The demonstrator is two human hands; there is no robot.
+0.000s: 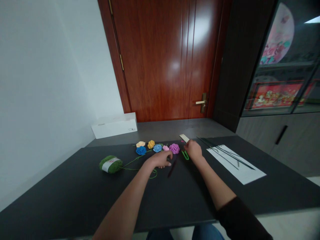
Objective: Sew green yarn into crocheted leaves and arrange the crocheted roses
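Note:
My left hand (161, 159) is just in front of a pink crocheted flower (166, 148). Its thumb and forefinger are apart, while the other fingers curl underneath. A green yarn strand (135, 160) runs from a green yarn ball (111, 164) towards this hand and loops beside it. My right hand (193, 149) is low over the table with its fingers bent together; what they hold, if anything, is hidden. Beside those fingertips are green-handled snips (185, 155). Between the hands lies a slender dark tool (172, 168), near a purple crocheted flower (174, 148).
Blue (141, 150), light blue (157, 148), yellow (151, 144) and cream flowers (140, 144) lie left of centre. Dark stems (232, 156) rest across white paper (250, 173) at right. A pale strip (184, 137) lies beyond my right hand. A white box (115, 126) stands against the wall.

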